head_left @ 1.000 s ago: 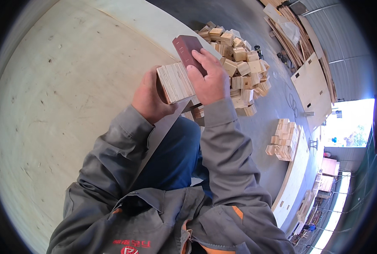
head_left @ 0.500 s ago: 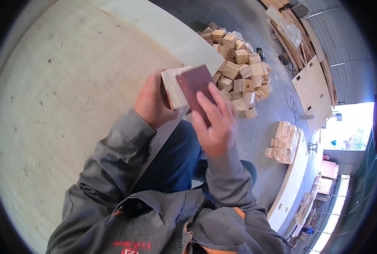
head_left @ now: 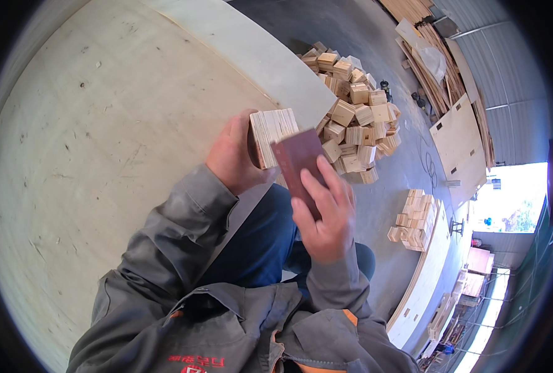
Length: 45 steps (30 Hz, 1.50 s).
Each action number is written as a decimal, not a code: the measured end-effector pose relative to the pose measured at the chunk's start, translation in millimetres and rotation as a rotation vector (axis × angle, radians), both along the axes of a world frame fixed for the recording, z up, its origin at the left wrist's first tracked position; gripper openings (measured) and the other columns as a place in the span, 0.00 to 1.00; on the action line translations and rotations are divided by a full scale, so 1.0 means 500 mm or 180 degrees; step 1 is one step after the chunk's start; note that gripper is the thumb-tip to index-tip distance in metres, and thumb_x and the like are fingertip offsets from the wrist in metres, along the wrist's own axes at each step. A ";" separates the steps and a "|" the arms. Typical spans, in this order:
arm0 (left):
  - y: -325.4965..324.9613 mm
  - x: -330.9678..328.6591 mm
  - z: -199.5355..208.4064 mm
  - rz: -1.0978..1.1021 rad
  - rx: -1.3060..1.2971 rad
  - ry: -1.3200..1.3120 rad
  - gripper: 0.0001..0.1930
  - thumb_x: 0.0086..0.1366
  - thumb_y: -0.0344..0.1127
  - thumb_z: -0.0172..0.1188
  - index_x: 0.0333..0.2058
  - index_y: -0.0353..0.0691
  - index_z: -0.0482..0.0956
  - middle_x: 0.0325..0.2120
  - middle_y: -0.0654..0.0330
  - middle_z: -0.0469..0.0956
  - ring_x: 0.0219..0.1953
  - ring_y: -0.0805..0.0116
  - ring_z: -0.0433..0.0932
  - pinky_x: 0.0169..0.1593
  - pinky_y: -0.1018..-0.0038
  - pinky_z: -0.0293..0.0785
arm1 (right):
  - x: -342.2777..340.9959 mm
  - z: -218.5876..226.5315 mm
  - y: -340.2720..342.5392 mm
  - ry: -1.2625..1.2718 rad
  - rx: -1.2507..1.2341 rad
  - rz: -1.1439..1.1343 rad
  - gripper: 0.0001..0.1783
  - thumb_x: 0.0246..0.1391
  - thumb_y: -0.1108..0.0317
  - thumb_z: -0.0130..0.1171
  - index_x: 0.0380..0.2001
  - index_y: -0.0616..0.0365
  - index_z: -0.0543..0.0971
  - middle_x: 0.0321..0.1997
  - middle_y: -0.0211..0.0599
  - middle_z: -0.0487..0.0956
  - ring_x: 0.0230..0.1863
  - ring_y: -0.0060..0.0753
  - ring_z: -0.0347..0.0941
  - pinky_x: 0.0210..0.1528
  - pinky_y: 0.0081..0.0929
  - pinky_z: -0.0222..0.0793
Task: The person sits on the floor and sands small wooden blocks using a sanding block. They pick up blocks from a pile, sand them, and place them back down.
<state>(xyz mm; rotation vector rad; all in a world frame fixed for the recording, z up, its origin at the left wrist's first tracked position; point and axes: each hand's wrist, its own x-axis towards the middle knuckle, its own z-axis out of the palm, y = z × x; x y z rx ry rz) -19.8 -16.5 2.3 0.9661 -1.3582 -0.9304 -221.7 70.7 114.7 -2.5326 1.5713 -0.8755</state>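
Observation:
My left hand (head_left: 231,154) is closed around a plywood block (head_left: 274,133), whose striped layered edges face up. The block is held above the edge of a large pale wooden board. In my right hand (head_left: 327,214) is a flat reddish-brown sanding block (head_left: 301,163), held tilted, with the fingers lying on its upper face. Its upper left corner overlaps the plywood block's lower right side; whether the two touch I cannot tell. The underside of the sanding block is hidden.
The large pale board (head_left: 102,149) fills the left. Beyond my hands a heap of plywood blocks (head_left: 357,118) lies on the grey floor (head_left: 382,205). Stacked blocks (head_left: 416,217) stand on a long panel (head_left: 413,304) at the right. Wooden sheets (head_left: 460,143) lean against the wall.
My right hand has drawn the sanding block down toward me, so more of the plywood block's top shows. My left hand and the plywood block appear slightly lower and further right.

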 end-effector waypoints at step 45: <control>0.013 0.000 0.057 0.0862 -0.1094 -0.1763 0.53 0.43 0.39 0.93 0.68 0.44 0.72 0.74 0.37 0.65 0.79 0.27 0.60 0.81 0.38 0.60 | -0.077 -0.077 0.069 -0.1443 0.0496 -0.0397 0.25 0.61 0.69 0.77 0.61 0.61 0.86 0.74 0.55 0.80 0.69 0.54 0.80 0.69 0.43 0.77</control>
